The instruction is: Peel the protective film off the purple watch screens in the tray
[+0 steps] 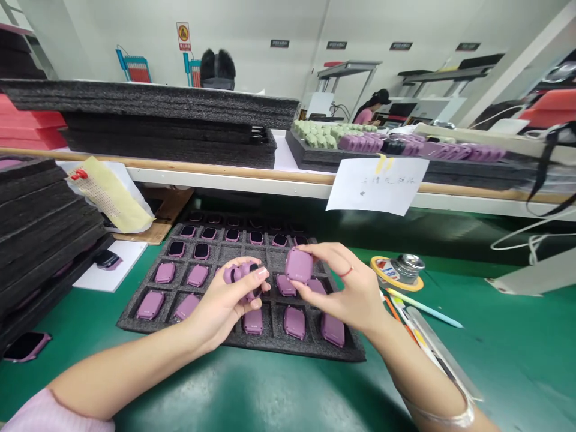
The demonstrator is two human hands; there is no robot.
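Observation:
My left hand (231,306) is closed around a small stack of purple watch cases (243,273), some showing dark faces. Between thumb and fingertips, my right hand (346,285) pinches a single purple watch case (299,266) by its edges, plain back towards me. Both hands are above a black foam tray (270,348) divided into square compartments. In its front rows, purple watch cases (294,322) lie back up. Farther back, watch cases (232,234) lie with black faces up. My hands and forearms hide parts of the tray.
Black foam trays (45,234) are stacked at left, beside a loose watch case (27,347). A glass jar (407,268), tape roll (382,267) and pens (425,307) lie at right. The shelf (252,177) behind holds green and purple watch cases. Another person (371,108) sits farther back.

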